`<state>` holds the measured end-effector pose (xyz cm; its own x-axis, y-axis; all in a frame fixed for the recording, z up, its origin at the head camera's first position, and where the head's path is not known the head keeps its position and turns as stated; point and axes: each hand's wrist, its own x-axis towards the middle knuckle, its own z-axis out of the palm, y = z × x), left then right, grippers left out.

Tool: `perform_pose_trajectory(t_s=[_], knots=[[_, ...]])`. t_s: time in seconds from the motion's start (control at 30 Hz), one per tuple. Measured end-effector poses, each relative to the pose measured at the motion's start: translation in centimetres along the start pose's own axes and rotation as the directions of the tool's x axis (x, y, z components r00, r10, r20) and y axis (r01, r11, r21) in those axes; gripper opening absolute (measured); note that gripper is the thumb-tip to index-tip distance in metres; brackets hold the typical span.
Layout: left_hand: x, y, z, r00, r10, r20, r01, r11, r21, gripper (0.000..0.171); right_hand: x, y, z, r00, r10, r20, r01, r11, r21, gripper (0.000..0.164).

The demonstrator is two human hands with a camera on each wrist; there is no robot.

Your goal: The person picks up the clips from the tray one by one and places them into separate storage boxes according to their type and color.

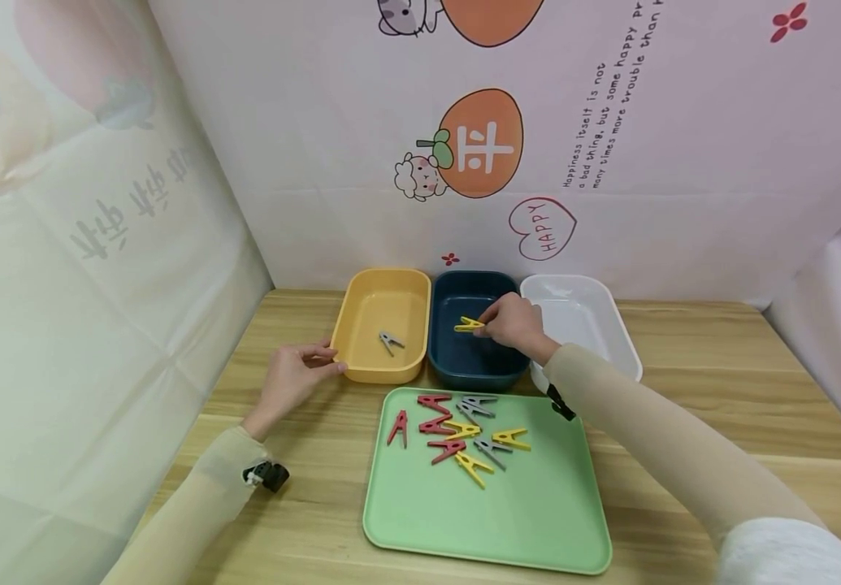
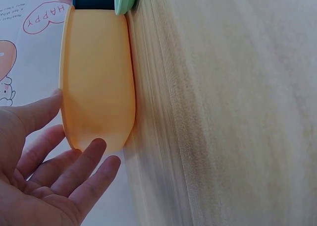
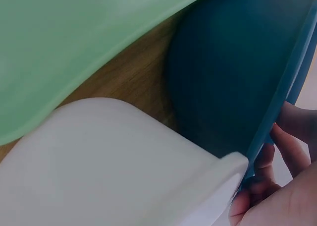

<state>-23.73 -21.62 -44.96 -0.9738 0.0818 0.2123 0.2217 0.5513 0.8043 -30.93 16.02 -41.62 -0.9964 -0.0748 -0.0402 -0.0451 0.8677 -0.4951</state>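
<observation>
Over the dark blue bin (image 1: 467, 368), my right hand (image 1: 515, 321) pinches a yellow clothespin (image 1: 468, 324) by one end. In the right wrist view the fingers (image 3: 292, 146) dip behind the blue bin's rim, and the clothespin is hidden. My left hand (image 1: 292, 378) rests at the near left corner of the yellow bin (image 1: 379, 375). Its thumb (image 2: 42, 112) touches the rim and its other fingers spread loosely around the corner. One grey clothespin (image 1: 391, 342) lies inside the yellow bin.
A white bin (image 1: 628, 357) stands right of the blue one, under my right forearm. In front, a light green tray (image 1: 493, 520) bears several red (image 1: 435, 402), grey (image 1: 493, 449) and yellow clothespins (image 1: 511, 439). A printed cloth (image 1: 347, 162) hangs behind the wooden table (image 1: 720, 366).
</observation>
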Motion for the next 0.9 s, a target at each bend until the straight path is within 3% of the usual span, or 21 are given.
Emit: perform_pose_trajectory(t_s=[0.3, 0.63, 0.9], knots=[[0.1, 0.0, 0.3, 1.000, 0.001, 0.009, -0.001, 1.000, 0.000, 0.031, -0.7, 0.0, -0.6, 1.000, 0.008, -0.018, -0.008, 1.000, -0.020, 0.037], [0.0, 0.1, 0.3, 1.000, -0.003, 0.014, 0.003, 1.000, -0.005, 0.031, -4.0, -0.5, -2.5, 0.994, -0.109, 0.013, 0.108, 0.991, 0.073, 0.031], [0.0, -0.3, 0.1, 1.000, -0.023, 0.016, 0.023, 1.000, 0.005, 0.033, -7.9, -0.8, -2.7, 0.971, -0.236, -0.029, 0.238, 0.968, 0.083, 0.021]])
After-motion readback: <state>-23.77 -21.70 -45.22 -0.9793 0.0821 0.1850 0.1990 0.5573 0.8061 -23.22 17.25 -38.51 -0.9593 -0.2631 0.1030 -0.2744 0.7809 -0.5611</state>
